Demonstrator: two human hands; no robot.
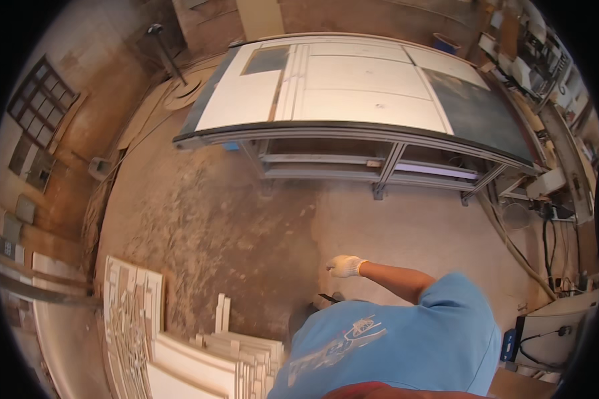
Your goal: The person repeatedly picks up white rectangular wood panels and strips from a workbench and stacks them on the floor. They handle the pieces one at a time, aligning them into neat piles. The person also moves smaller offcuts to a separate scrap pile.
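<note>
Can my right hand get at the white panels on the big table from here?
Probably not from here: a stretch of floor separates the gloved right hand from the table bearing the white panels. Stepping closer looks necessary.

White panels (353, 83) are laid flat on table (476, 110), 1 o'clock. Floor (386, 219) is littered with debris (180, 223), 9 o'clock; boards (193, 364) stacked, 7 o'clock.

- I get one view: head-worn left fisheye, dark round rim.
- Looks down and forward from above.
- Wearer's blue shirt (399, 339) very near, lower edge; right hand (345, 266) a bit farther.
- Tabletop (476, 106) well off, up top.
</note>
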